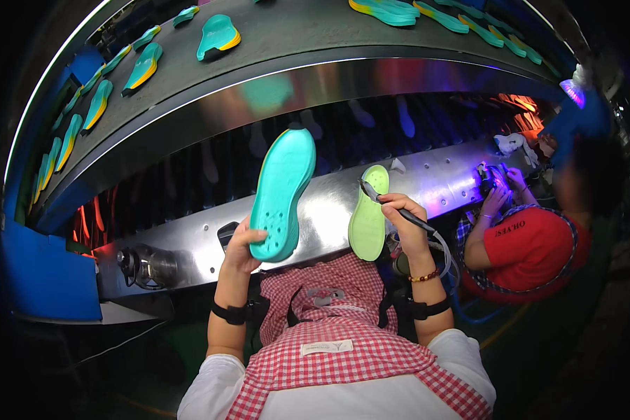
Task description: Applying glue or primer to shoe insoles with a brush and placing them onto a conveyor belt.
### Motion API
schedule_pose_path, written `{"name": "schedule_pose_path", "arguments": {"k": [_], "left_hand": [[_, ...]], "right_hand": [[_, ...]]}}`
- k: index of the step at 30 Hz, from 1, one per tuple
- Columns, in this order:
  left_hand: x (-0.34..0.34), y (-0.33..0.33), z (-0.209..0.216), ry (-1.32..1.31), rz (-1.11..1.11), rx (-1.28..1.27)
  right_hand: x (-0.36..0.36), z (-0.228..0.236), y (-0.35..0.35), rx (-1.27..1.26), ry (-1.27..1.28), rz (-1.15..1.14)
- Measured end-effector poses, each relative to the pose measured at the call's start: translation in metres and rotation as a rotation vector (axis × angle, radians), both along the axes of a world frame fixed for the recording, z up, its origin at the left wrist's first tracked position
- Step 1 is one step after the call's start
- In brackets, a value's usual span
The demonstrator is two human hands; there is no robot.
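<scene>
My left hand is closed around the heel end of a teal shoe sole, thumb pressed near its cluster of small holes. The sole is held up at a tilt, yellow showing along one edge. In my right hand is a black-handled brush, its tip over the upper part of a light green sole. That green piece lies on the metal bench, flat or nearly so; whether the brush touches it I cannot tell. A pale cable or tube runs down beside my right wrist.
Teal and yellow soles line the dark conveyor belt above the metal bench. A glass jug stands at the left, a dark flat object near my left hand. A person in red works close at the right.
</scene>
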State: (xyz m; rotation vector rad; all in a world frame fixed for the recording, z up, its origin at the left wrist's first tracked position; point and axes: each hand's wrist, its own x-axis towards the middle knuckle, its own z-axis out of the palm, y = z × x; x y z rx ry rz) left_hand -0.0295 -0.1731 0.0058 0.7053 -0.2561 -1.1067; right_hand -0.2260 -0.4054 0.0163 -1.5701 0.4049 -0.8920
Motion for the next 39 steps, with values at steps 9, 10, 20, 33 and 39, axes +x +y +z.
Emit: {"name": "schedule_pose_path", "arguments": {"k": [9,10,20,33,39], "left_hand": [[-0.023,0.018,-0.03,0.197,-0.055,-0.257],[-0.021,0.015,-0.033,0.165,-0.036,-0.098],[-0.055,-0.031,-0.029,0.39,-0.041,-0.247],[-0.064,-0.035,-0.011,0.418,0.028,-0.154],[-0.064,-0.038,-0.018,0.399,0.078,-0.164]], "right_hand": [[0.013,0.004,0.015,0.278,-0.048,0.241],[0.019,0.006,0.018,0.386,-0.07,0.259],[0.041,0.019,0.043,0.493,0.076,0.528],[0.066,0.015,0.037,0.458,0.156,0.478],[0.083,0.03,0.041,0.281,0.176,0.508]]}}
